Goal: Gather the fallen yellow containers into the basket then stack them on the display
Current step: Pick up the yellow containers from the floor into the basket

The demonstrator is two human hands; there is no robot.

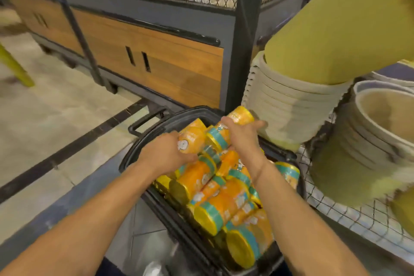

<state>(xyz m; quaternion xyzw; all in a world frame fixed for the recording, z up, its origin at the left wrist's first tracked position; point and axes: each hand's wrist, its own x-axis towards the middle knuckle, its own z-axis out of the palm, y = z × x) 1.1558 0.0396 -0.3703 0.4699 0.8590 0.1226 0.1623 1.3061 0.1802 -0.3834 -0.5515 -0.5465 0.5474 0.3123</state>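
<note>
Both hands are at the far end of the basket [197, 111]. The left hand [165, 152] grips one yellow container [192, 139], the right hand [242, 135] a second container [241, 115], both long axes pointing away-rightward. The right hand is nearer the mesh shelf [358, 215], probably the display.

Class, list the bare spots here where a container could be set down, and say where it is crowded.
Free: the floor tiles left of the basket; the wire shelf between basket and stacked tubs. Crowded: the basket, heaped with yellow containers, where left hand and right hand each grip one.
</note>
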